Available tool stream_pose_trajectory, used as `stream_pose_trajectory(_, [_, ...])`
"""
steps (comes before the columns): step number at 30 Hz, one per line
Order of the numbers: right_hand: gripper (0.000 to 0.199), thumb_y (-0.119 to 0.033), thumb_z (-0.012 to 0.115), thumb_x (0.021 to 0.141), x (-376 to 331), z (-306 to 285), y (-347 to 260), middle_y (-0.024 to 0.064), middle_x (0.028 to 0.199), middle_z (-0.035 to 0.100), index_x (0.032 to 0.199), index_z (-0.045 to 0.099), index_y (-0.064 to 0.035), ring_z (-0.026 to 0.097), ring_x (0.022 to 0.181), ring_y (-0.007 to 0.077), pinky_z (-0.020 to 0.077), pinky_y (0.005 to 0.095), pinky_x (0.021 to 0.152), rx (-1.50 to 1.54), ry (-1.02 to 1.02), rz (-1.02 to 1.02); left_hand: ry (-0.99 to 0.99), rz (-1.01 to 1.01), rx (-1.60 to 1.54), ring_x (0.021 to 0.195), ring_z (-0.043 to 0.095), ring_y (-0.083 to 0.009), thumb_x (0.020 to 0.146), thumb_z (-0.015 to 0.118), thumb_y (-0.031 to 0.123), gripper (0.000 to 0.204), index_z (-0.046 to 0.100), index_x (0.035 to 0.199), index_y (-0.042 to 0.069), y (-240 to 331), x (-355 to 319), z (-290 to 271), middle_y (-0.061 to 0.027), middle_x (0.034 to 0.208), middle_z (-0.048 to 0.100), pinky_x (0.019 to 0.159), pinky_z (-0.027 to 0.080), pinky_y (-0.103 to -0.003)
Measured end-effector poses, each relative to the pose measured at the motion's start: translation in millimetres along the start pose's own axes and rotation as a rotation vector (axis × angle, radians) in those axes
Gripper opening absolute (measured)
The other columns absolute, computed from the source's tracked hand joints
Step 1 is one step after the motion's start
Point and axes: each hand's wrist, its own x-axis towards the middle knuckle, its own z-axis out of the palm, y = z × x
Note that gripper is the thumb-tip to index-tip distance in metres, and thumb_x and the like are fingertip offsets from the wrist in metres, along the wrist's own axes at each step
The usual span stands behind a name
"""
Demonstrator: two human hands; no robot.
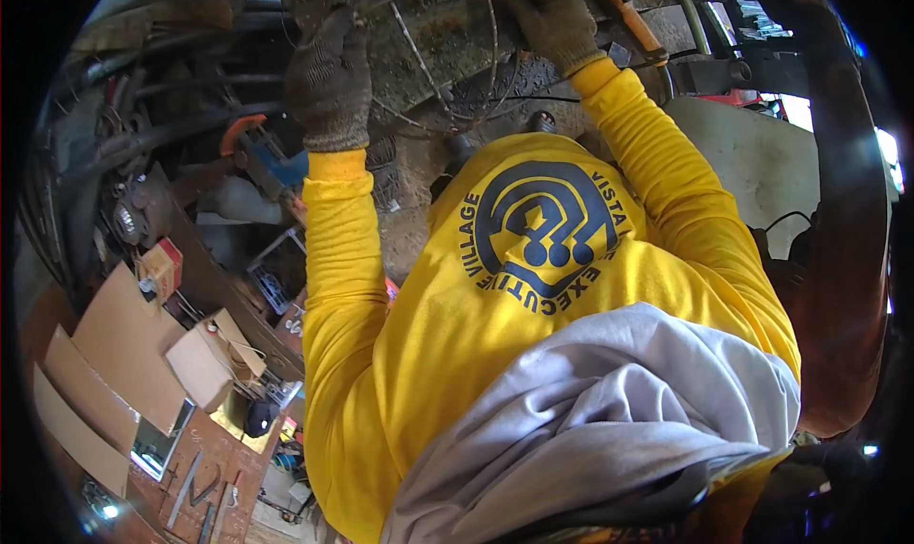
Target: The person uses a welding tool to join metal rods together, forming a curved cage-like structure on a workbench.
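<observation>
A cage-like frame of thin bent metal rods stands in front of me at the top of the head view. On its left side my left hand, in a brown knitted glove, has its fingers closed at the end of the top rod. My right hand, gloved alike, grips the upper right of the frame, its fingertips partly cut off by the picture's edge. Below and between the hands, the rods curve together near a dark, worn metal surface. Yellow sleeves cover both forearms.
An orange-bodied tool lies right of my right hand. At left are a blue and orange machine, dark metal bars, cardboard sheets and an open box. Hand tools lie on a reddish-brown board. Another person's arm hangs at right.
</observation>
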Motion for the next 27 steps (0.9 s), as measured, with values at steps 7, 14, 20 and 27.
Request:
stream_pose_trajectory(7, [0.029, -0.023, 0.064, 0.092, 4.0, -16.1, -19.9, 0.0141, 0.107, 0.070, 0.115, 0.072, -0.0087, 0.068, 0.103, 0.0305, 0.0515, 0.0387, 0.090, 0.120, 0.018, 0.145, 0.020, 0.063, -0.003, 0.096, 0.072, -0.0269, 0.091, 0.072, 0.020, 0.025, 0.074, 0.115, 0.014, -3.2, 11.9, 4.3, -0.0114, 0.103, 0.074, 0.083, 0.056, -0.035])
stream_pose_trajectory(14, [0.028, -0.021, 0.063, 0.093, 3.9, -19.4, -19.3, 0.0146, 0.107, 0.069, 0.115, 0.071, -0.0062, 0.067, 0.100, 0.0311, 0.0510, 0.0387, 0.090, 0.195, 0.012, 0.045, 0.010, 0.061, 0.093, 0.095, 0.072, -0.0245, 0.091, 0.072, 0.019, 0.025, 0.074, 0.116, 0.013, -11.8, 4.6, 0.1, -0.0101, 0.104, 0.075, 0.086, 0.056, -0.034])
stream_pose_trajectory(20, [0.027, -0.025, 0.064, 0.093, 2.0, -5.1, -15.5, 0.0173, 0.109, 0.069, 0.112, 0.073, -0.0077, 0.067, 0.100, 0.0367, 0.0522, 0.0418, 0.085, 0.093, 0.052, 0.044, -0.006, -0.045, -0.029, 0.097, 0.072, -0.0223, 0.091, 0.073, 0.018, 0.023, 0.075, 0.112, 0.008, -13.9, 3.2, -1.4, -0.0127, 0.103, 0.076, 0.087, 0.054, -0.032])
stream_pose_trajectory(27, [0.028, -0.027, 0.066, 0.091, 7.5, -0.6, -11.9, 0.0167, 0.103, 0.072, 0.110, 0.075, -0.0081, 0.068, 0.095, 0.0361, 0.0530, 0.0421, 0.084, 0.056, 0.187, -0.034, 0.027, -0.071, -0.107, 0.094, 0.071, -0.0209, 0.092, 0.072, 0.017, 0.026, 0.074, 0.114, 0.004, -14.9, 21.0, -6.4, -0.0133, 0.105, 0.075, 0.085, 0.054, -0.033])
